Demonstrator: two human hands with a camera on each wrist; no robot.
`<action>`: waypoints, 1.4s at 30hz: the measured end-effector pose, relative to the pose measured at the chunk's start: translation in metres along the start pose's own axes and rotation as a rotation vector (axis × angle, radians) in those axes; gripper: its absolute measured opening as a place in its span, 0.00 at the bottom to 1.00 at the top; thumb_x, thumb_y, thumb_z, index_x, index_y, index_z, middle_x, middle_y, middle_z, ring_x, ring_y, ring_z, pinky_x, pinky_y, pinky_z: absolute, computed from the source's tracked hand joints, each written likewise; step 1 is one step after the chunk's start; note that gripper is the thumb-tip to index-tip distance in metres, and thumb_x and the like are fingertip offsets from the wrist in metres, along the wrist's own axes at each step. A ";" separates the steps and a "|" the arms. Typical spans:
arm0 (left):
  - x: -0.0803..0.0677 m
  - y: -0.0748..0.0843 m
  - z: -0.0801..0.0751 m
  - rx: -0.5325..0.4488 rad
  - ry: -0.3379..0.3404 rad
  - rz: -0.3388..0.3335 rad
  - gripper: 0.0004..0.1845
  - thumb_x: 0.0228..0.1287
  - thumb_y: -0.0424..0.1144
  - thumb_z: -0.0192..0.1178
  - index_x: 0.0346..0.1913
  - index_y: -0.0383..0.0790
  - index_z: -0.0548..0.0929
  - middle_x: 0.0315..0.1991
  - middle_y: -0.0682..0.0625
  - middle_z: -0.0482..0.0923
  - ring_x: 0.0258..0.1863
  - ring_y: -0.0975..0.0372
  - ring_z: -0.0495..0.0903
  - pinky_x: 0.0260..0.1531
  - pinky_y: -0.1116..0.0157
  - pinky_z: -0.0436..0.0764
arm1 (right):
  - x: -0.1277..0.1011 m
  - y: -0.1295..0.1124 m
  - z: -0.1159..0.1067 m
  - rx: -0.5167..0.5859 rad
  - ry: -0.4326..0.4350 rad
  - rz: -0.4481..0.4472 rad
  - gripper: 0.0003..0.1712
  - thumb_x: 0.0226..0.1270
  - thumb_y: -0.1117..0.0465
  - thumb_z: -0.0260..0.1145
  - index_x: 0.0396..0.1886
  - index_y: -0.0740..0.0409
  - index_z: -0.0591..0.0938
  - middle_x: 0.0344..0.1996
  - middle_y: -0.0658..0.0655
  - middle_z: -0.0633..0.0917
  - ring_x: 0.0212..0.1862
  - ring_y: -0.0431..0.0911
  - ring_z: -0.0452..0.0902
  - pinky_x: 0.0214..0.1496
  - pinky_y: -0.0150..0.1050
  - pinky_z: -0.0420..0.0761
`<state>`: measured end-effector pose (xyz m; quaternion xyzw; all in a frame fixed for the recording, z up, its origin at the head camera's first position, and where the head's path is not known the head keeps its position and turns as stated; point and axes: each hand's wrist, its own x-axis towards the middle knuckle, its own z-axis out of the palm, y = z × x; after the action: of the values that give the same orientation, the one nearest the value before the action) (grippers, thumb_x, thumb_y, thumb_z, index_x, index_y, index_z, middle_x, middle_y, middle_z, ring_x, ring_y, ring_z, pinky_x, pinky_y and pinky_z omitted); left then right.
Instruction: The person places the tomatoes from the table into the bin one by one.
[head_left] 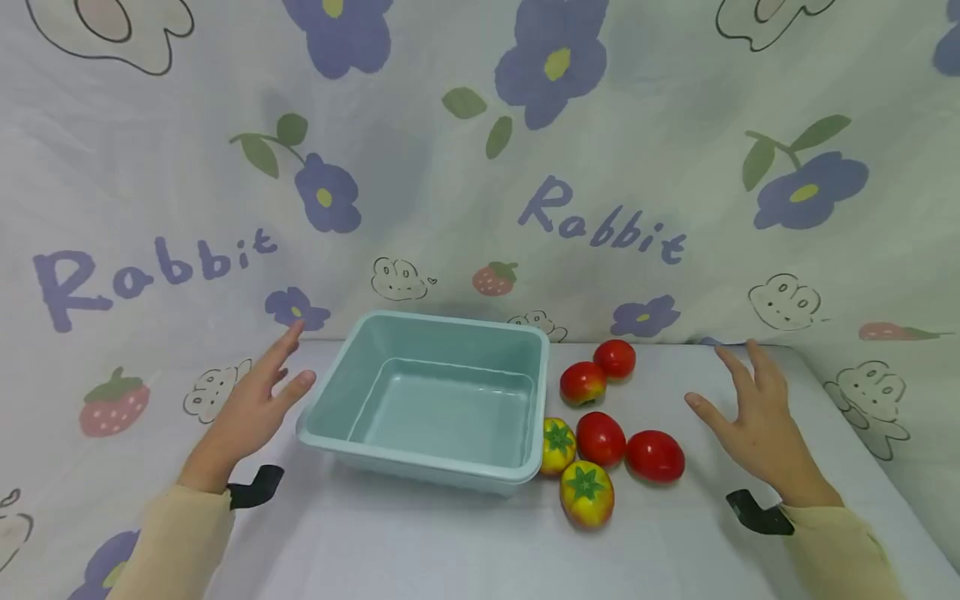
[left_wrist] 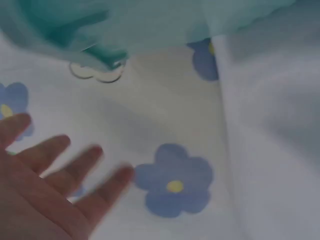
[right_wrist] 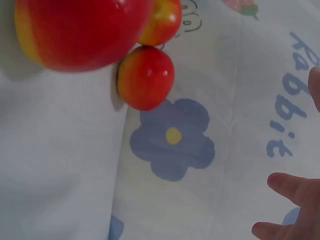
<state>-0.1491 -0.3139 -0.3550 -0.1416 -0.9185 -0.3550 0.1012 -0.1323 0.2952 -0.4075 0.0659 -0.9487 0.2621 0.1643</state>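
A light blue-green plastic basin (head_left: 420,473) stands on the white table, and nothing lies inside it. Just right of it sit several red and yellow tomatoes, among them a red one (head_left: 656,456) and a yellow one with a green star-shaped top (head_left: 587,494). My left hand (head_left: 251,408) is held left of the basin, fingers spread, touching nothing. To the right of the tomatoes my right hand (head_left: 765,425) hovers with fingers apart and holds nothing. In the right wrist view, a large red tomato (right_wrist: 85,30) fills the upper left, with a smaller tomato (right_wrist: 146,78) below it.
Behind the table hangs a pale cloth (head_left: 420,192) printed with flowers, rabbits and the word Rabbit. The white tabletop (head_left: 420,550) stretches in front of the basin. Black bands (head_left: 257,487) are worn at both wrists.
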 end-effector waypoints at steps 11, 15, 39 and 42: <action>-0.004 -0.008 0.028 -0.379 -0.026 0.016 0.32 0.76 0.32 0.52 0.79 0.41 0.58 0.79 0.44 0.55 0.71 0.67 0.67 0.55 0.78 0.71 | -0.011 -0.013 0.018 0.021 -0.124 0.015 0.48 0.69 0.44 0.66 0.79 0.59 0.57 0.78 0.71 0.47 0.74 0.72 0.44 0.49 0.82 0.65; -0.007 -0.009 0.034 -0.417 -0.051 0.034 0.32 0.75 0.30 0.51 0.79 0.39 0.57 0.79 0.44 0.52 0.71 0.70 0.63 0.56 0.78 0.71 | -0.015 -0.016 0.024 0.069 -0.176 0.022 0.49 0.67 0.44 0.68 0.80 0.57 0.57 0.77 0.71 0.53 0.74 0.72 0.48 0.53 0.81 0.65; -0.015 -0.005 0.045 -0.203 -0.023 0.057 0.41 0.68 0.30 0.62 0.80 0.49 0.56 0.81 0.48 0.49 0.80 0.59 0.45 0.73 0.44 0.50 | -0.033 -0.014 0.047 0.139 -0.398 -0.011 0.36 0.55 0.48 0.79 0.63 0.52 0.80 0.59 0.59 0.82 0.56 0.56 0.78 0.48 0.49 0.86; -0.016 -0.003 0.044 -0.172 -0.025 0.059 0.42 0.65 0.27 0.59 0.80 0.48 0.56 0.81 0.49 0.50 0.79 0.61 0.46 0.73 0.60 0.52 | -0.033 -0.014 0.047 0.141 -0.399 -0.002 0.35 0.54 0.49 0.80 0.62 0.52 0.81 0.58 0.57 0.82 0.55 0.54 0.79 0.48 0.47 0.87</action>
<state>-0.1386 -0.2893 -0.3934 -0.1811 -0.8812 -0.4278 0.0876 -0.1114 0.2604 -0.4500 0.1286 -0.9416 0.3097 -0.0318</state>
